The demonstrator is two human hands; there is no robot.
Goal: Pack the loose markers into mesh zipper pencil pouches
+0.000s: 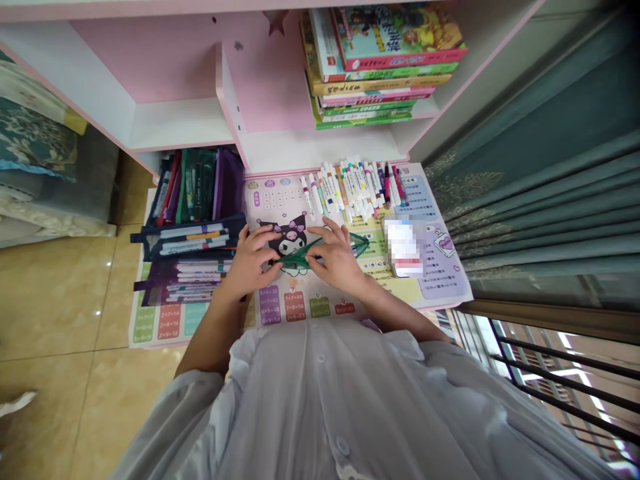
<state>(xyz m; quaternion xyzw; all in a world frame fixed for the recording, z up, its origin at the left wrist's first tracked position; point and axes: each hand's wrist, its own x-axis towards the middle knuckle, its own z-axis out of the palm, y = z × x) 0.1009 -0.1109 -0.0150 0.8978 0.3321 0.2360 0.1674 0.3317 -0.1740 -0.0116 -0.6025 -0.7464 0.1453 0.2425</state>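
Between my hands a green mesh pouch (299,257) lies above the cartoon picture on the desk mat. My left hand (254,257) pinches its left end between thumb and fingers. My right hand (331,252) grips it nearer the middle, fingers bent, and the pouch's far end sticks out to the right behind that hand. Whatever is inside the pouch is mostly hidden. Beyond my right hand is a spread of white-barrelled markers (357,187) with coloured ends. To the left, filled pouches sit in a group: a dark blue one (193,239) and a purple one (185,280), both with markers inside.
More pouches (200,183) are stacked at the back left, under the shelf. A phone (403,247) with a blurred screen lies at the right. A stack of books (380,73) stands on the pink and white shelf (275,148). Curtains (540,160) hang at the right.
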